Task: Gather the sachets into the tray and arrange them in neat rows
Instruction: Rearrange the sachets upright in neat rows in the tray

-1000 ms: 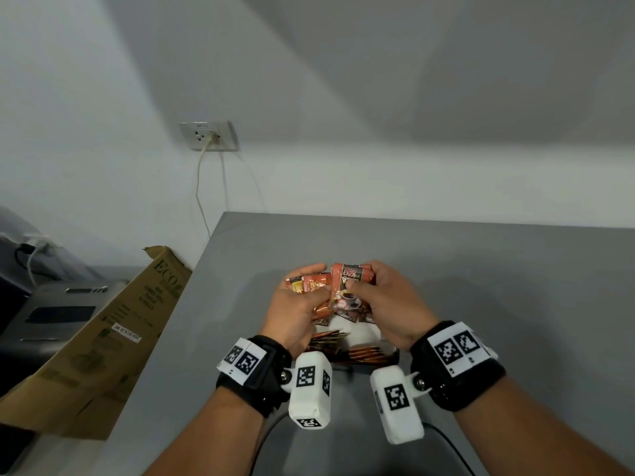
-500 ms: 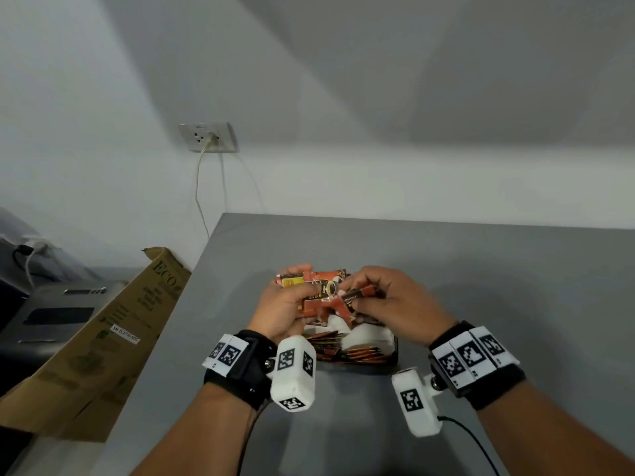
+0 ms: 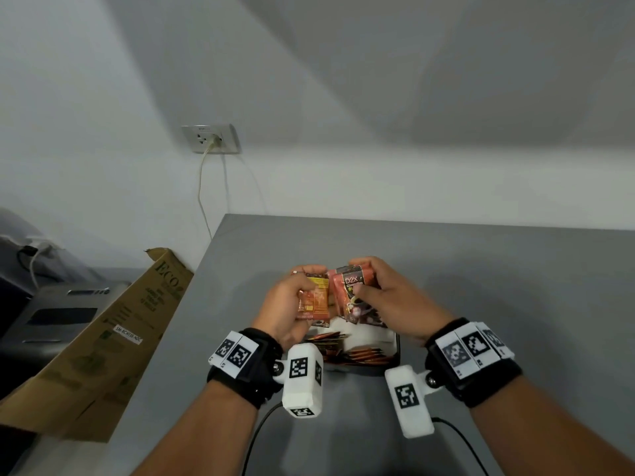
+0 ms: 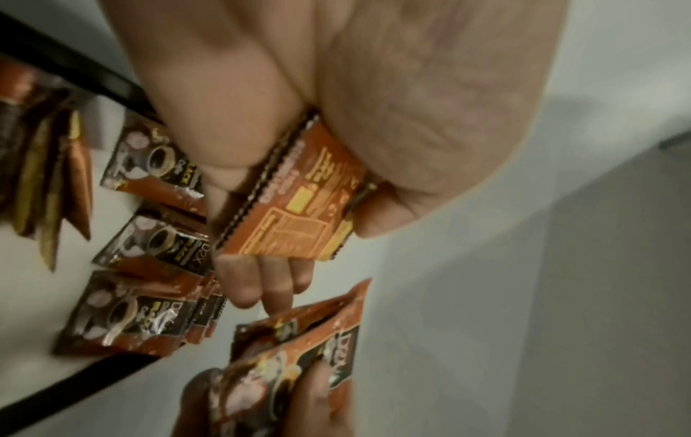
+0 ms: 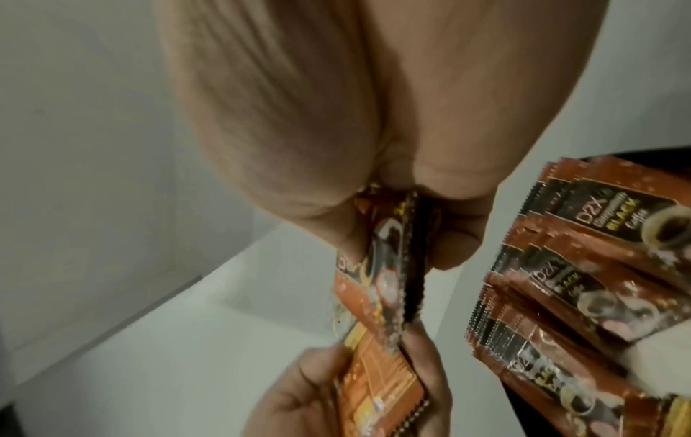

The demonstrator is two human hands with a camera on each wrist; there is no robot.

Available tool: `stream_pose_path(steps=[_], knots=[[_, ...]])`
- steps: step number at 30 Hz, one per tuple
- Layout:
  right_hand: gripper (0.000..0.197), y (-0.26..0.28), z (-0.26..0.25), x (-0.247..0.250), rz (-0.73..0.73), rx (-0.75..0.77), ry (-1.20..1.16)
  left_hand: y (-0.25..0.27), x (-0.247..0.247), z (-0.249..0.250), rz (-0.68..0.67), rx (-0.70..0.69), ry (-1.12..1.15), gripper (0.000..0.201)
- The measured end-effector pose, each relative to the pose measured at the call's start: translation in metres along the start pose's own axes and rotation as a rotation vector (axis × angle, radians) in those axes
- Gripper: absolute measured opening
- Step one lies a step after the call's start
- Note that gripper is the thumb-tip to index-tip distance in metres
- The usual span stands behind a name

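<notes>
Over the far end of a black-rimmed white tray (image 3: 397, 352) both hands hold small stacks of orange-and-black coffee sachets. My left hand (image 3: 292, 304) grips a stack (image 3: 314, 300) whose printed back faces me; the same stack (image 4: 295, 201) sits between thumb and curled fingers in the left wrist view. My right hand (image 3: 385, 293) pinches sachets (image 3: 354, 297) with the D2X front showing, seen edge-on (image 5: 377, 266) from the right wrist. More sachets (image 4: 149, 236) lie overlapping in a row in the tray, others (image 3: 360, 355) stand on edge at its near end.
The tray sits on a grey table (image 3: 481, 286) near its left edge. A cardboard box (image 3: 103, 338) leans beside the table on the left, with a grey machine (image 3: 58, 310) behind it. A wall socket (image 3: 211, 139) with a cable is at the back.
Half a second ago the hands were together, working one bundle of sachets. Now they have drawn slightly apart, each holding its own stack upright.
</notes>
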State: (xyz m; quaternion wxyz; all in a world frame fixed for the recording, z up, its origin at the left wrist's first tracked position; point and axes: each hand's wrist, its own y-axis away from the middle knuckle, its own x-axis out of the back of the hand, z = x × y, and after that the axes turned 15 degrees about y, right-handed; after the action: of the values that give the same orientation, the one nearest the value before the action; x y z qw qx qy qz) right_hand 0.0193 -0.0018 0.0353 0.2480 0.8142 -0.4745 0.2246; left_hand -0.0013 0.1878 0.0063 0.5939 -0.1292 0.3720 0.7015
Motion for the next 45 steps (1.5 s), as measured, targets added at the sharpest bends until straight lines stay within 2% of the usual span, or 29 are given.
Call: stream_pose_path(steps=[2,4,6,9,11,13,14,16,17,18,19,21,24,26,28,30,32,34,37,40,41,43,45], knots=[[0.021,0.000,0.001,-0.005,0.049,-0.105,-0.340,0.002,0.001,-0.001,-0.003,0.001,0.061,0.027],[0.021,-0.003,0.005,-0.008,0.079,-0.198,-0.654,0.003,0.003,-0.004,-0.011,-0.050,0.020,0.020],[0.024,-0.005,0.007,-0.012,0.079,-0.243,-0.776,0.003,0.006,-0.008,0.020,-0.110,-0.075,0.023],[0.019,-0.006,0.003,-0.022,0.091,-0.218,-0.748,0.002,0.004,-0.016,0.017,-0.154,-0.175,0.026],[0.012,-0.006,0.000,-0.024,0.194,-0.172,-0.656,0.002,-0.001,-0.017,0.042,-0.132,-0.172,0.023],[0.008,-0.006,-0.001,-0.016,0.333,-0.077,-0.390,0.002,-0.001,-0.014,0.106,0.029,-0.101,0.048],[0.009,-0.003,-0.001,-0.011,0.347,-0.003,-0.220,0.000,0.002,-0.011,0.127,0.131,-0.047,0.054],[0.010,0.005,-0.002,-0.006,0.220,0.140,0.004,0.000,0.007,-0.006,0.113,0.200,0.009,0.041],[0.009,0.009,-0.003,-0.007,0.122,0.165,0.039,-0.001,0.008,-0.006,0.121,0.158,-0.004,0.025],[0.010,0.012,-0.002,-0.009,0.046,0.158,0.027,-0.002,0.007,-0.005,0.135,0.092,-0.024,0.014],[0.012,0.012,0.003,-0.011,0.022,0.135,-0.017,-0.002,0.008,-0.004,0.164,0.008,-0.060,0.025],[0.013,0.010,0.009,-0.013,0.081,0.034,-0.228,-0.004,0.010,-0.002,0.155,-0.120,-0.145,0.044],[0.010,0.001,0.006,-0.020,0.122,-0.150,-0.631,-0.004,0.007,-0.005,0.096,-0.198,-0.245,0.046],[0.012,-0.004,-0.001,-0.028,0.131,-0.200,-0.656,-0.001,0.000,-0.008,0.068,-0.186,-0.197,0.035],[0.016,-0.006,-0.004,-0.032,0.168,-0.225,-0.656,0.001,-0.007,-0.009,0.055,-0.124,-0.047,0.020],[0.023,-0.009,-0.005,-0.030,0.200,-0.269,-0.742,0.004,-0.012,-0.009,0.034,-0.039,0.110,0.035],[0.036,-0.009,-0.009,-0.032,0.160,-0.252,-0.832,0.008,-0.015,-0.010,-0.006,0.044,0.174,0.053],[0.042,-0.006,-0.015,-0.038,0.092,-0.169,-0.684,0.011,-0.018,-0.016,-0.040,0.072,0.165,0.053],[0.033,-0.006,-0.015,-0.043,0.065,-0.011,-0.172,0.009,-0.015,-0.023,0.006,0.077,0.140,0.034],[0.026,-0.011,-0.008,-0.037,0.108,-0.008,0.298,0.011,-0.009,-0.022,0.014,0.100,0.162,0.033],[0.032,-0.010,-0.006,-0.035,0.120,-0.006,0.384,0.013,-0.008,-0.021,0.007,0.102,0.165,0.034],[0.060,-0.006,-0.006,-0.030,0.101,0.119,0.356,0.014,-0.005,-0.021,-0.031,0.117,0.175,0.039],[0.085,-0.003,-0.010,-0.023,-0.003,0.252,0.317,0.015,-0.005,-0.020,-0.066,0.130,0.181,0.039]])
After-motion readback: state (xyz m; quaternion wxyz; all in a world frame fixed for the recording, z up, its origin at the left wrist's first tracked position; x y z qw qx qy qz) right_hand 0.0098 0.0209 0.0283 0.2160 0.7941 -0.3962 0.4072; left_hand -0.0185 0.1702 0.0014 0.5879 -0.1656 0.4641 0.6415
